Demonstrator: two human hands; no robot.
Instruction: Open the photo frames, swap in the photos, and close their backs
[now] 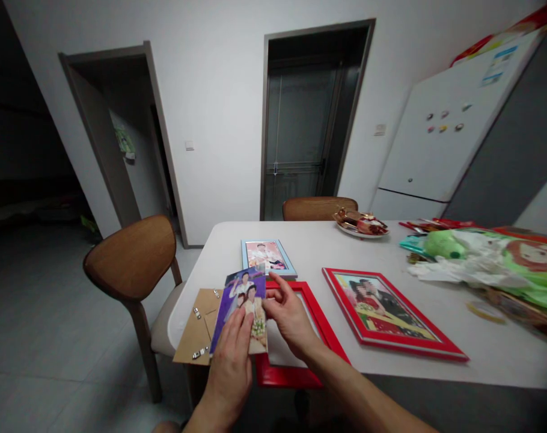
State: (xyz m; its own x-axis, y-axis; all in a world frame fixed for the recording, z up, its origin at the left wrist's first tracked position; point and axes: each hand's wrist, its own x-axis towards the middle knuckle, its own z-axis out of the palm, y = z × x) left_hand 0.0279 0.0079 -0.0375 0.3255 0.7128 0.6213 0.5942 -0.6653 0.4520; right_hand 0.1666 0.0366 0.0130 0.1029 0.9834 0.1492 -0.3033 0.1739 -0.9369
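Note:
A photo print [243,294] of several people on a purple background is held up, tilted, over the table's near edge. My left hand [232,355] grips its lower part, fingers lying across the front; the thumb is hidden. At the print's right edge my right hand [291,313] is closed with thumb and fingers on the border. Beneath my right hand lies an empty-looking red picture frame [332,343]. A brown backing board [187,343] with metal clips sits partly under the print, on the left. Just beyond stands a light blue framed photo [267,255], lying flat.
On the white table [309,240], a second red framed photo [391,313] lies to the right. Further back is a plate of wrapped items [361,224]. Plastic bags [494,252] and a tape roll [485,313] crowd the right side. Wooden chairs [133,258] stand left and behind.

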